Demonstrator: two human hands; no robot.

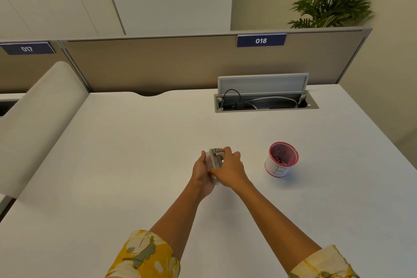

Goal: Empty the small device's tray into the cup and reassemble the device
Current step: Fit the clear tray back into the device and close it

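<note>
Both hands clasp the small grey metal-and-plastic device [216, 160] at frame centre above the white desk [135, 153], left hand [202, 170] cupping, right hand [230, 168] pinching its top; the red-rimmed white paper cup [282, 160] stands right, nearer the right hand.

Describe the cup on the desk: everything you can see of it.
The cup is small, with a white outer wall, a red rim and a red band at the base. A thin hand-drawn letter, apparently a B, marks its near side. The inside looks pinkish red, with small dark bits at the bottom, too blurred to identify. It looks like paper. It stands upright and open on the white desk, to the right of the right hand. Nothing touches it but the desk.
</note>
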